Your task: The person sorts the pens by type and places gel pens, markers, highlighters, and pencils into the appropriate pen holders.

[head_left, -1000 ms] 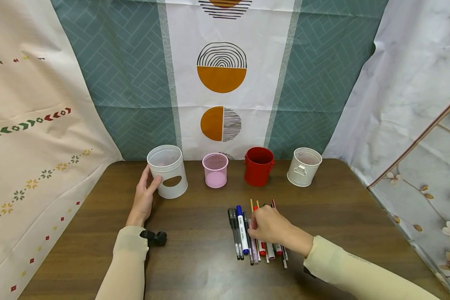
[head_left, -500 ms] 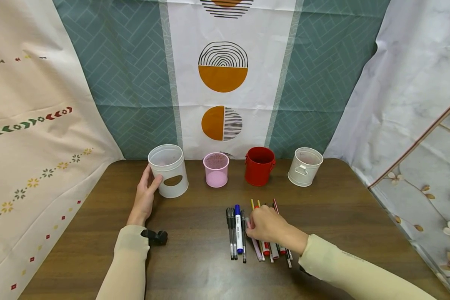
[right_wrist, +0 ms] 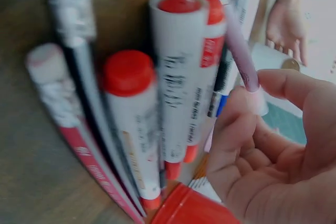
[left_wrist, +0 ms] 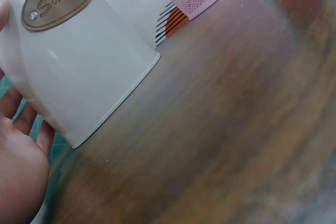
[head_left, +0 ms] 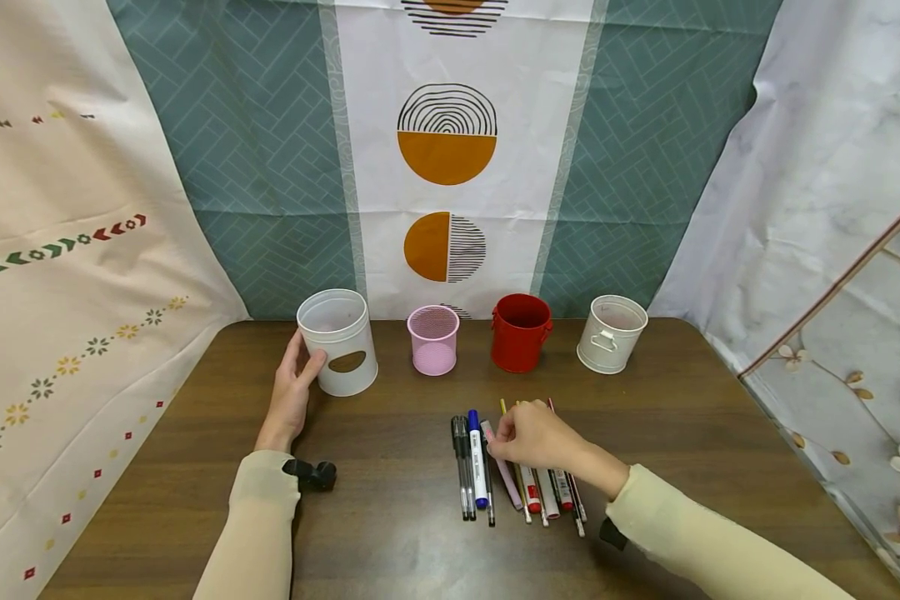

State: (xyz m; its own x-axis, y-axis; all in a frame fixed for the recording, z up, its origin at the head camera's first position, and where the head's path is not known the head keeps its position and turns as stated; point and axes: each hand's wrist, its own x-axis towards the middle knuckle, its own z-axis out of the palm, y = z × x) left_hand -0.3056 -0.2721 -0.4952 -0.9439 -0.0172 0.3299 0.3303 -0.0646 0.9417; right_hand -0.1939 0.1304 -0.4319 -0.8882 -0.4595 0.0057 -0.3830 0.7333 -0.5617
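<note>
My left hand [head_left: 288, 404] holds the side of a large white metal pot [head_left: 348, 379], thumb at its front. The left wrist view shows the pot's oval brown "Sweet" plaque [left_wrist: 56, 2]. Over the row of pens, my right hand [head_left: 536, 437] pinches a lilac pen [head_left: 506, 475] near its upper end. In the right wrist view, thumb and forefinger are on that pen [right_wrist: 241, 51], which tilts away from the row. Left of it lie a blue-capped marker [head_left: 477, 462] and black pens [head_left: 461, 467]. To its right are red-capped markers [head_left: 531, 492] and pencils, partly under my hand.
Along the table's back stand a pink mesh cup [head_left: 433, 354], a red bucket [head_left: 521, 346] and a small white bucket [head_left: 607, 350] with a handle. Behind them hangs a patterned cloth [head_left: 450, 192]. The brown wooden table [head_left: 390, 517] extends in front.
My right hand has shifted slightly up, and the lilac pen now shows more, slanting apart from the others. Several pens have spread out a little. The left hand stays on the white pot.
</note>
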